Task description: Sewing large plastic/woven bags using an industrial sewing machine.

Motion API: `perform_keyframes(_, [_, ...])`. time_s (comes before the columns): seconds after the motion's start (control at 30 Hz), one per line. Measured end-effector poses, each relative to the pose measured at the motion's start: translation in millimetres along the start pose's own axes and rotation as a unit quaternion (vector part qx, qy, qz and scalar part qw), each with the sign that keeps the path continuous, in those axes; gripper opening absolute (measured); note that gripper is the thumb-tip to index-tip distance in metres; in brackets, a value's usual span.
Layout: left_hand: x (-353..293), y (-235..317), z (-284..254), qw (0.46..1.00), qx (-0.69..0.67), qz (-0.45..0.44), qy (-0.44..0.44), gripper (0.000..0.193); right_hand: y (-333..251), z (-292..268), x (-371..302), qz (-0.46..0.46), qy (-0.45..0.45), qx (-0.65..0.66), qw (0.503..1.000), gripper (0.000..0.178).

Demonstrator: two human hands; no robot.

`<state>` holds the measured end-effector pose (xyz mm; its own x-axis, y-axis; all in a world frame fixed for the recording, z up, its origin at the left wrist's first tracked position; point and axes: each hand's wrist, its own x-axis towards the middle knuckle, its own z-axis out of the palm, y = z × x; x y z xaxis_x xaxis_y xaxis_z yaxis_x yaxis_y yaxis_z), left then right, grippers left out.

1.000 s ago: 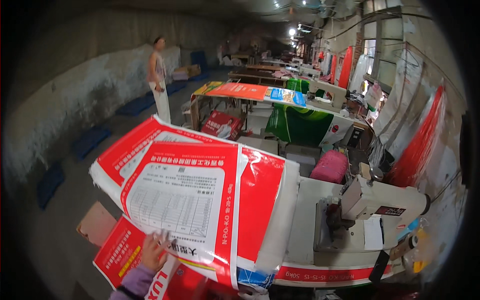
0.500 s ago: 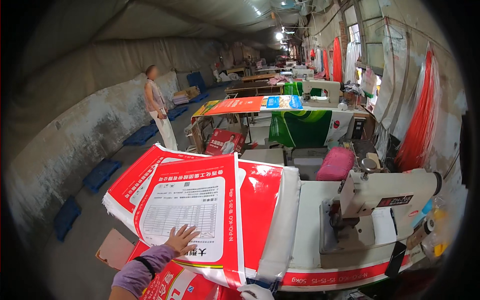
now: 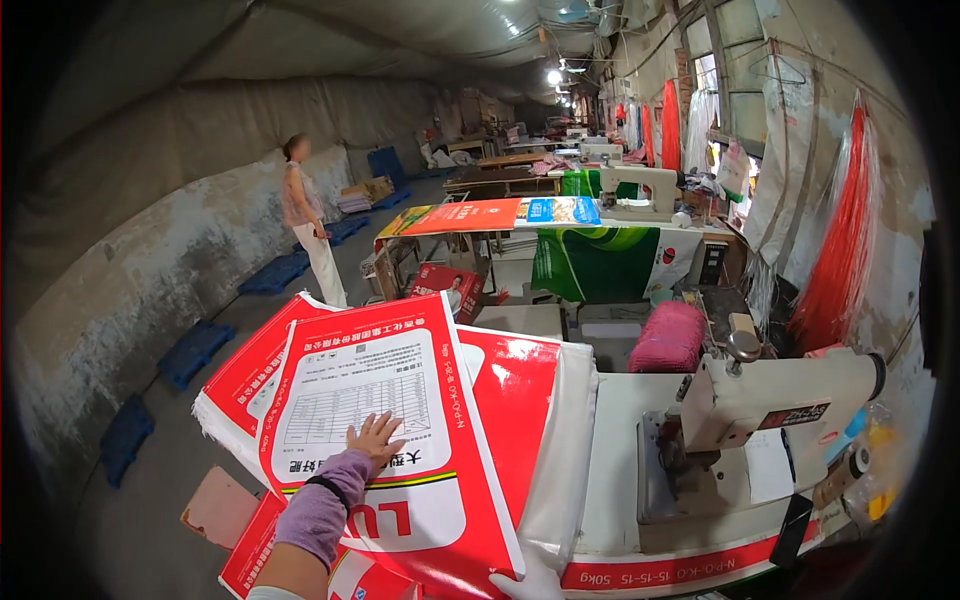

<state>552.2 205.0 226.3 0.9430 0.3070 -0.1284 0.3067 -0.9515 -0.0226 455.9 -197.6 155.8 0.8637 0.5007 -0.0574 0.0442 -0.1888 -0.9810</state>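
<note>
A flat red-and-white printed woven sack [image 3: 455,500] lies slantwise on top of a pile of similar sacks [image 3: 515,385], with whitish edges showing on the pile's right side. My left hand [image 3: 375,440], bare below a purple sleeve, rests on the top sack's white panel with its fingers spread. At the lower edge, my right hand [image 3: 530,580] wears a white glove and grips the near right corner of that sack; part of this hand is cut off by the picture's edge. Further red sacks [image 3: 255,545] lie lower down, beneath my left forearm.
Right of the pile, a cream sewing machine [image 3: 780,400] stands on a white table [image 3: 610,480]. Beyond it sit a pink bundle [image 3: 668,338] and another machine table draped with printed sacks. Red strands [image 3: 840,240] hang on the right wall. A person [image 3: 308,220] stands far left near blue pallets [image 3: 195,355].
The top sack has slid toward me and turned a little, uncovering more of its large red lettering. My left hand has moved slightly nearer with it; my right hand stays at its corner.
</note>
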Motion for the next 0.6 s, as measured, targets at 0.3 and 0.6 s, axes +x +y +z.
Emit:
perform_keyframes(0.3, [40.1, 21.3, 1.3, 0.993, -0.067, -0.087, -0.030, 0.066, -54.8, -95.7, 61.2, -0.203, 0.115, -0.232, 0.944, 0.035])
perform_keyframes(0.6, [86.6, 78.9, -6.1, 0.969, -0.101, -0.222, -0.036, 0.075, 3.6, -108.0, 21.9, 0.107, 0.082, 0.621, 0.772, 0.054])
